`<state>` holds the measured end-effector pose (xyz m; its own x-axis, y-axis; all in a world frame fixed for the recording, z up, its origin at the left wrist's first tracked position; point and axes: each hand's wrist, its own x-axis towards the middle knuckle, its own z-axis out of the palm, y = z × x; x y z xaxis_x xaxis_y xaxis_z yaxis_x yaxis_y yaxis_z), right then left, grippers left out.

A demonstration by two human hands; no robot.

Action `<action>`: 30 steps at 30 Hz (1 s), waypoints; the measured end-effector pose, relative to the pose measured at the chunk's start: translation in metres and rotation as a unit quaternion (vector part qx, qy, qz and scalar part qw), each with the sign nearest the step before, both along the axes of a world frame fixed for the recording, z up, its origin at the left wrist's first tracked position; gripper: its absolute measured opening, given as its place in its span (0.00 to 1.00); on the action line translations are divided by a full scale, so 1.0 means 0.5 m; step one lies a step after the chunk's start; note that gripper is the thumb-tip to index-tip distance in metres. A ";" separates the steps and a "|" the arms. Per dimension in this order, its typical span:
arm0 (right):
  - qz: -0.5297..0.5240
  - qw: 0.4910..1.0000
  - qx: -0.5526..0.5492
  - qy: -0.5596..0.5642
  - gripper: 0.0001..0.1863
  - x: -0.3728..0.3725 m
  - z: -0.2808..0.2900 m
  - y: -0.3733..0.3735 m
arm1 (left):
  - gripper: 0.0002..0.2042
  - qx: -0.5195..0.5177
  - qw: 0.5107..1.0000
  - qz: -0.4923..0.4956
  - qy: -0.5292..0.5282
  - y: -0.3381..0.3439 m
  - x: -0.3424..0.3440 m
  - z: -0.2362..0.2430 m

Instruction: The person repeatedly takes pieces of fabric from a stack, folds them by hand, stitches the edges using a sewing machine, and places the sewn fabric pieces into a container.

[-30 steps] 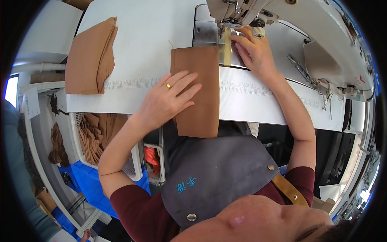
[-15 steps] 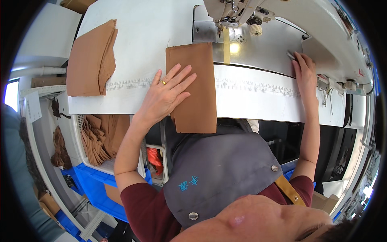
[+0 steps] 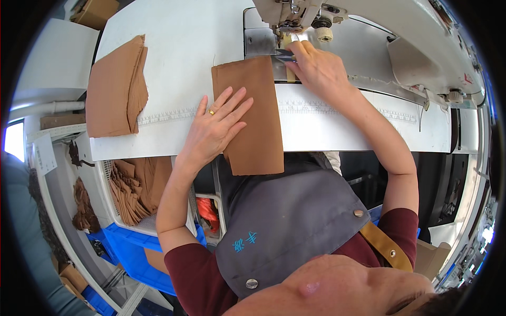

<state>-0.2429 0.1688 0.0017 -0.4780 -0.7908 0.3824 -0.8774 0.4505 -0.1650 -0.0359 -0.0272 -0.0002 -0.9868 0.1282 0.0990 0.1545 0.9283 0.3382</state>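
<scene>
Under the spread fingers of my left hand [image 3: 217, 125] lies a brown rectangular fabric piece [image 3: 257, 145], its near end hanging past the table edge. My right hand [image 3: 322, 68] is closed around a pair of thread snips [image 3: 284, 56]. Their dark blades point left at the fabric's far right corner, just in front of the sewing machine's [image 3: 303, 16] needle area. Whether the blades touch the fabric or a thread cannot be made out. A loose thread sticks up from the fabric's far left corner.
To the left, a stack of brown fabric pieces [image 3: 116, 89] rests on the white table [image 3: 174, 58]. Below the table edge stand a white basket [image 3: 108, 179] with more brown pieces and a blue crate [image 3: 132, 253]. A ruler strip [image 3: 168, 115] runs along the table.
My right hand has swung left from the machine bed's right side to the fabric's far corner, bringing the snips along. The left hand still rests on the fabric.
</scene>
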 end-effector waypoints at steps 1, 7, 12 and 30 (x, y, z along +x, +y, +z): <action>0.008 1.000 0.023 0.000 0.12 -0.002 0.000 -0.009 | 0.23 0.006 1.000 0.000 -0.002 0.001 0.000 -0.001; 0.020 1.000 -0.009 0.001 0.11 -0.026 -0.001 0.020 | 0.21 -0.061 0.996 0.041 0.048 0.003 0.018 0.007; -0.114 0.990 0.047 0.069 0.17 -0.061 0.009 0.163 | 0.21 -0.170 0.953 0.175 0.180 -0.013 0.030 0.011; 0.152 0.984 -0.056 -0.071 0.23 0.228 -0.012 0.140 | 0.12 0.053 0.959 -0.059 0.273 0.039 -0.106 -0.013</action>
<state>-0.1288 0.2390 -0.0044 -0.2808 -0.8624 0.4212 -0.9333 0.1430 -0.3294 -0.0891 -0.0076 -0.0066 -0.7633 0.1959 0.6157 0.4371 0.8583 0.2688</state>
